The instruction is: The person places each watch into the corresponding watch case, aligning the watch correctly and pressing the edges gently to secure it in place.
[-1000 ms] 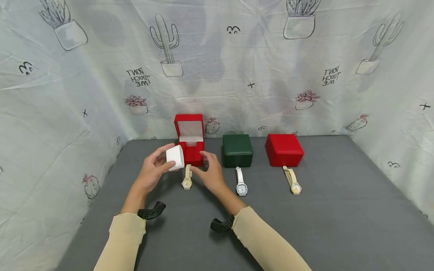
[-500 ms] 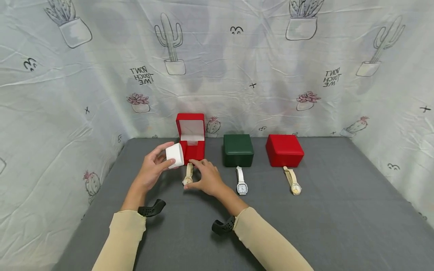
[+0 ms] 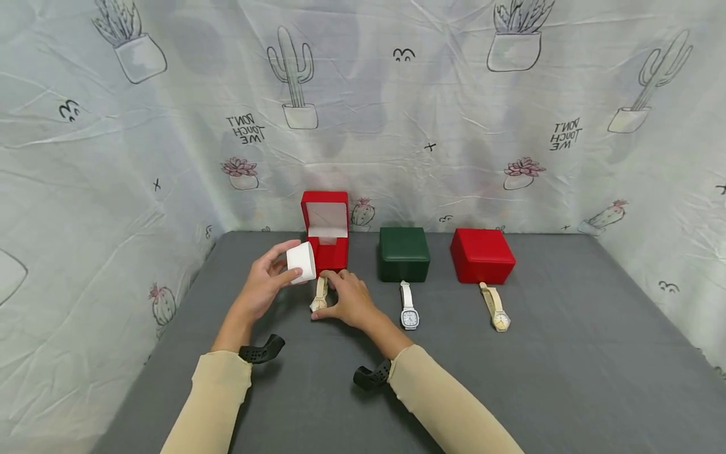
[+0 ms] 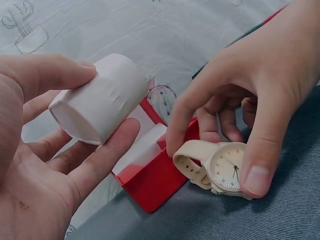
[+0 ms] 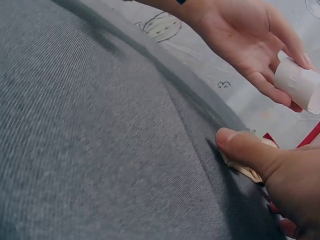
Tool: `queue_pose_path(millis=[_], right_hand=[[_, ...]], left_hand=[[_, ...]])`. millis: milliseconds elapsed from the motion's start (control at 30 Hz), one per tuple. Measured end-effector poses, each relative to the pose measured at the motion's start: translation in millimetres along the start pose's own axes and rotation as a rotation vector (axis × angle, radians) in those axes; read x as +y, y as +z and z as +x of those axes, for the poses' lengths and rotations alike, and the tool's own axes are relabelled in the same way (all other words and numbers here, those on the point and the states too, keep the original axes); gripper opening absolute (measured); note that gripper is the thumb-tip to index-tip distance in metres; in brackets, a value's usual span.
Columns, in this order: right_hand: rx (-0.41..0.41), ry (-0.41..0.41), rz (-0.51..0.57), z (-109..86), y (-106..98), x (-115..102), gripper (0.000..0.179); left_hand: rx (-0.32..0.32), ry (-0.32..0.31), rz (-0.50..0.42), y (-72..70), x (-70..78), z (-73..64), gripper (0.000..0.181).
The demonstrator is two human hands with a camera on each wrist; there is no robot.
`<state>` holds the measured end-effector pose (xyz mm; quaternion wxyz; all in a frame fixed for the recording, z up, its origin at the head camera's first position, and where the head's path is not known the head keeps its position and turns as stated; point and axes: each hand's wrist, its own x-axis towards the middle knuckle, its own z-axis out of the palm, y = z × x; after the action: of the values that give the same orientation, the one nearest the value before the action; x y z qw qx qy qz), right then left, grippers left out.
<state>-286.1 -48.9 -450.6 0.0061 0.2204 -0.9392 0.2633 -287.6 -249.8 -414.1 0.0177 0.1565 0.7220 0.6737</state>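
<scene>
Left wrist view: left fingers and thumb pinch the white rounded leather-look cushion [image 4: 107, 87]; right hand [image 4: 260, 95] pinches the cream-strapped round watch [image 4: 224, 167], near side of the open red box [image 4: 157, 185]. Can't tell if it's lifted; a sliding thumb could drop it.

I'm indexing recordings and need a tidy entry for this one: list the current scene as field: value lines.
Left hand: holds a white rounded roll in the air
Right hand: grips a cream-strapped round-dial watch between thumb and fingers
Open box: red box with raised white-lined lid, behind that watch
Closed boxes: dark green box, then closed red box, farther right
Other watches: white square-dial watch in front of the green box; second cream-strapped watch before the closed red box
Surface: grey cloth-covered table
</scene>
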Motion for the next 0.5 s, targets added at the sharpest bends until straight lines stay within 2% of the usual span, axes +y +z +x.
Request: queue_pose_path(millis=[333, 500], right_hand=[[0.008, -0.028, 0.007, -2.4, 1.2, -1.5, 0.075], [0.034, -0.058, 0.047, -2.9, 5.8, 0.6, 0.075]], left_hand=[[0.009, -0.038, 0.052, 3.7, 2.0, 0.8, 0.059], [-0.002, -0.039, 0.049, 7.9, 11.2, -3.0, 0.06]])
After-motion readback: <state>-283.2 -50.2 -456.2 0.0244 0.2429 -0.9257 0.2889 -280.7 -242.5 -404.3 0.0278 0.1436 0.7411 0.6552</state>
